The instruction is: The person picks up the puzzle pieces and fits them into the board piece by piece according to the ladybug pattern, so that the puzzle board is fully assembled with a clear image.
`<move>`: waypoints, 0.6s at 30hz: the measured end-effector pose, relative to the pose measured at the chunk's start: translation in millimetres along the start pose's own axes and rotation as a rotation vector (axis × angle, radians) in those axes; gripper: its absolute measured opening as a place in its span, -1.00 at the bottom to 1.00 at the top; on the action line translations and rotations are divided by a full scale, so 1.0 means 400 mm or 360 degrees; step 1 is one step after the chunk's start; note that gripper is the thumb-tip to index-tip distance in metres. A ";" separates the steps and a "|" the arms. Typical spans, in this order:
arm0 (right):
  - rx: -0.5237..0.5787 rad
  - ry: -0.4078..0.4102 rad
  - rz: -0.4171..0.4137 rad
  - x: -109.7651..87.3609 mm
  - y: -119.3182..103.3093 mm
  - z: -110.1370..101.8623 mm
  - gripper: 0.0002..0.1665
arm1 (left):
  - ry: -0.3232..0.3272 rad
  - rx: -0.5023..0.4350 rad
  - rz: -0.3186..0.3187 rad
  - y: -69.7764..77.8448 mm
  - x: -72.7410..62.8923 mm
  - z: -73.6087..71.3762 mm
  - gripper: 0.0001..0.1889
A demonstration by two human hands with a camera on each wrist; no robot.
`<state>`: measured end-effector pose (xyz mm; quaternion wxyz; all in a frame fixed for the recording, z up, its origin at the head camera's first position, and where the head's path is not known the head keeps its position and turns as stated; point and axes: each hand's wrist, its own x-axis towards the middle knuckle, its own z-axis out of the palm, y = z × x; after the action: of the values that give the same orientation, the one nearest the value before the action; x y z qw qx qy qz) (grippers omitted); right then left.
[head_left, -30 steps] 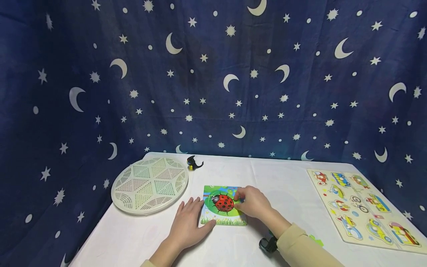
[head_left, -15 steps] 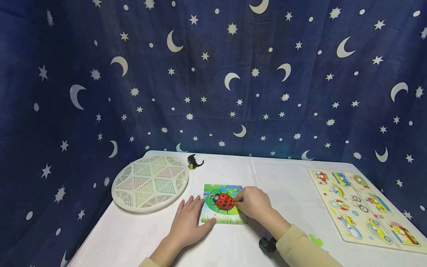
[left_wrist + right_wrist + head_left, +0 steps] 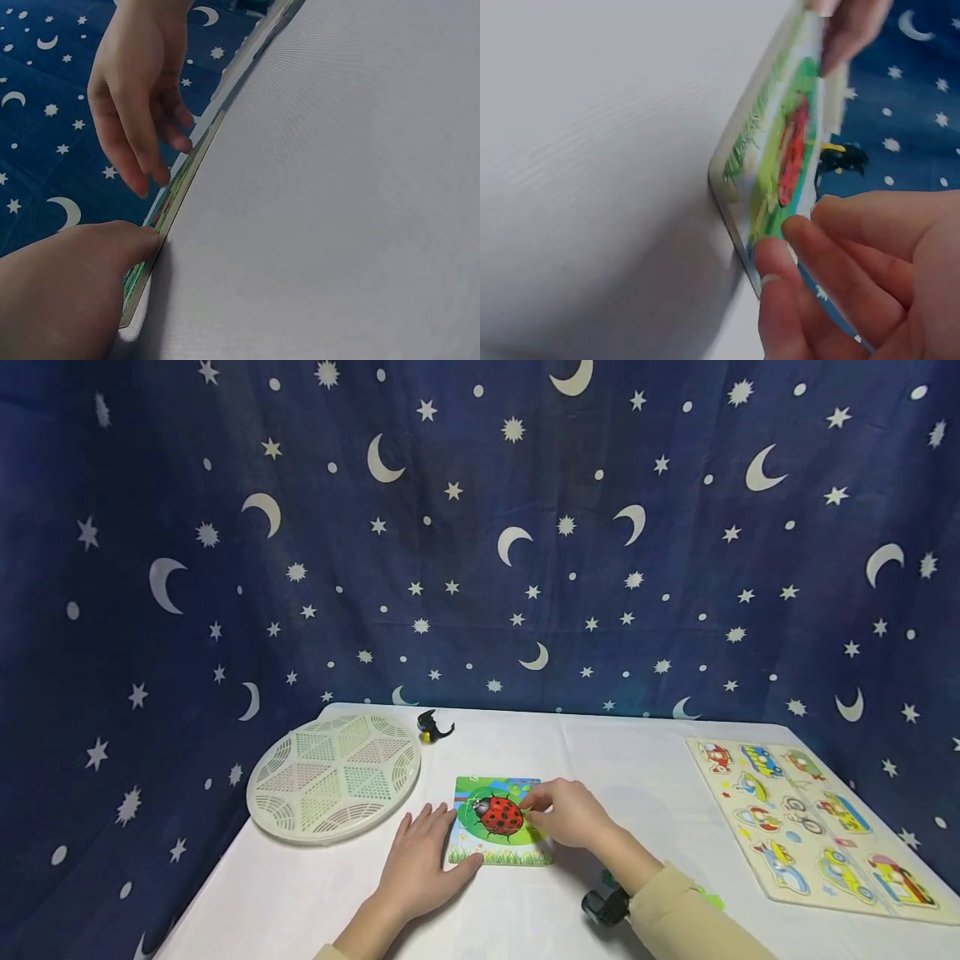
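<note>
In the head view a square puzzle board (image 3: 501,857) with a red, black-spotted ladybug (image 3: 501,816) lies flat on the white table. My left hand (image 3: 426,864) lies along its left side, fingers extended, thumb at the lower edge; the left wrist view shows that thumb (image 3: 139,241) touching the board's edge. Over the right part of the board is my right hand (image 3: 566,814), fingers bent and thumb near the ladybug's rear. The right wrist view has its fingertips (image 3: 772,255) at the board's corner, spread apart. No piece is visible between them.
A round, pale patterned lid-like disc (image 3: 333,781) lies at left. Behind the board stands a small black figure (image 3: 433,727). Near the right forearm are a black object (image 3: 604,907) and a bright green piece (image 3: 711,897). A vehicle peg puzzle (image 3: 813,827) lies at right.
The right fingertips closed together at the ladybug's rear half a second ago and are now parted slightly. The left hand stays in place. The head view has shifted slightly.
</note>
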<state>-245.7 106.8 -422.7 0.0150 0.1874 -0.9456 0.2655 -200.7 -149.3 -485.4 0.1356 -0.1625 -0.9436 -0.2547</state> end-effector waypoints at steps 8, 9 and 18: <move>0.0197 -0.0028 0.0066 -0.057 0.033 -0.028 -0.91 | 0.0028 0.0001 0.0011 -0.001 0.000 -0.004 -0.19; 0.0207 -0.0030 0.0097 -0.064 0.039 -0.029 -0.90 | 0.0028 0.0001 0.0010 -0.002 0.001 -0.005 -0.19; 0.0289 -0.0041 0.0253 -0.143 0.090 -0.049 -0.87 | 0.0020 -0.0010 0.0008 0.000 -0.002 0.000 -0.19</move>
<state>-207.1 164.8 -430.8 -0.0354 0.1157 -0.9296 0.3481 -199.8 -149.4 -485.6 0.1415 -0.1637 -0.9415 -0.2584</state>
